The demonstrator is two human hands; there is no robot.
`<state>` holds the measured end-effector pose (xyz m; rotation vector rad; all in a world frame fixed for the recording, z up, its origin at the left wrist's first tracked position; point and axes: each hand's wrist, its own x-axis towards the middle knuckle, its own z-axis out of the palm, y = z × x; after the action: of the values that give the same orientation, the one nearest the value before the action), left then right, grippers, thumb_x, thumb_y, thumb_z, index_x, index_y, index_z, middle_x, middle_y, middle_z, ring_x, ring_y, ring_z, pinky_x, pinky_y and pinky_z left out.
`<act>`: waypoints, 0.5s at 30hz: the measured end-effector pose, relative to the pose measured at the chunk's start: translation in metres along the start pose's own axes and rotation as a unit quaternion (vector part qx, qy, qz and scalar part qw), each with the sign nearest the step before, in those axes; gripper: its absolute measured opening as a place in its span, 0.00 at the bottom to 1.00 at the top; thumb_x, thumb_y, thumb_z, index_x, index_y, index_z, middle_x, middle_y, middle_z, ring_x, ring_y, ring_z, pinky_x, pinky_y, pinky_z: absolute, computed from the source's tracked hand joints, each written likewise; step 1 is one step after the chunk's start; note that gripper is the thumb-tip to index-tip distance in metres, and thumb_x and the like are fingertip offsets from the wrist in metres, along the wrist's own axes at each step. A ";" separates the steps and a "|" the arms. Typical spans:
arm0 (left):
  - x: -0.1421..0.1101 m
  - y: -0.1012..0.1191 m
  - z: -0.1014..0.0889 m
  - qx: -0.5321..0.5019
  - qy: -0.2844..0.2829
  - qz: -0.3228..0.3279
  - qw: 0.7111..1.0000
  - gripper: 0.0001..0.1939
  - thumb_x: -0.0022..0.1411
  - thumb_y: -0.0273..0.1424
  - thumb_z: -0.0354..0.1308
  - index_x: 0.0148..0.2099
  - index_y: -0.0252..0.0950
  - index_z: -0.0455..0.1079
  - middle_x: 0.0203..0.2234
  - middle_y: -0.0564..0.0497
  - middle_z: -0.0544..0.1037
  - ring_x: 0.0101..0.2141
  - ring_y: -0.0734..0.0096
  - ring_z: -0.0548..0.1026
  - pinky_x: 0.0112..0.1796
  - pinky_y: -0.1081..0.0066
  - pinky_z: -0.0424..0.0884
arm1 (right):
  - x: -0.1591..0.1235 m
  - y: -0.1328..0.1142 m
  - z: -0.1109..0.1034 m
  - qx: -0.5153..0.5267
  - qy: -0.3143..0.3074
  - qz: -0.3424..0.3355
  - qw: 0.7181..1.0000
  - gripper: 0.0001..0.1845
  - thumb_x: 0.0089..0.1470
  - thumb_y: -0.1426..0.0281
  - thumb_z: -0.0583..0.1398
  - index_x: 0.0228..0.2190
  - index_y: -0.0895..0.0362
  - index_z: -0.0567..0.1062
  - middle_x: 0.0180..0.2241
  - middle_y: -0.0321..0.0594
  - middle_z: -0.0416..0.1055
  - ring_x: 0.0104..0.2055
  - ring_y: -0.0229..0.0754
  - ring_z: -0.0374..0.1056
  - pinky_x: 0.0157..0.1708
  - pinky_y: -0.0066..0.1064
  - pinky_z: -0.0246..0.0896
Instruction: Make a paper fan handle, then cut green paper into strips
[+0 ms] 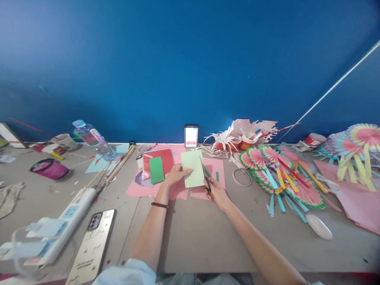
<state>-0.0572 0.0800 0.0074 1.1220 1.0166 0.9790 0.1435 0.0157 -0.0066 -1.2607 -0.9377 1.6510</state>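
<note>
My left hand [177,174] pinches the left edge of a pale green sheet of paper [192,169], thumb lying on its face. At the sheet's lower right edge, my right hand [217,194] grips a pair of dark-handled scissors [207,184]. A cut line runs down near the sheet's right side, and the blades are at that edge. Below lie pink sheets [178,192] with small dark green strips [217,176] on them. Just left of my left hand, a green paper rectangle [156,170] rests over a red packet [166,158].
Folded paper fans [276,170] and a tape roll [242,177] lie to the right. Behind stand cups with white paper scraps [225,138] and an upright phone [191,136]. Leftward are a tilted water bottle [95,140], thin sticks [120,164], a power strip [69,221] and another phone [92,247].
</note>
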 end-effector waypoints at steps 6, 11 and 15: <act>-0.001 -0.001 0.000 0.021 -0.015 -0.011 1.000 0.29 0.38 0.48 0.76 0.35 0.29 0.79 0.32 0.42 0.83 0.31 0.61 0.79 0.35 0.66 0.73 | 0.000 -0.001 0.000 -0.010 0.003 0.015 1.000 0.33 0.35 0.42 0.68 0.30 0.52 0.63 0.12 0.24 0.63 0.11 0.28 0.51 0.13 0.21 0.33; -0.002 0.000 -0.001 0.025 -0.017 -0.017 0.999 0.30 0.37 0.48 0.76 0.36 0.29 0.79 0.32 0.41 0.84 0.32 0.61 0.79 0.34 0.67 0.72 | -0.001 -0.001 0.001 -0.007 0.002 0.008 1.000 0.34 0.35 0.41 0.68 0.30 0.53 0.63 0.12 0.24 0.63 0.11 0.28 0.51 0.14 0.21 0.33; -0.002 0.000 -0.001 0.030 -0.018 -0.018 0.999 0.29 0.37 0.48 0.76 0.35 0.29 0.79 0.33 0.41 0.84 0.32 0.61 0.79 0.34 0.68 0.73 | -0.002 -0.002 0.001 -0.005 0.002 0.008 1.000 0.33 0.35 0.42 0.68 0.29 0.53 0.63 0.12 0.24 0.63 0.12 0.28 0.51 0.14 0.21 0.34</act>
<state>-0.0583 0.0787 0.0078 1.1635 1.0398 0.9023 0.1433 0.0145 -0.0040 -1.2809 -0.9378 1.6565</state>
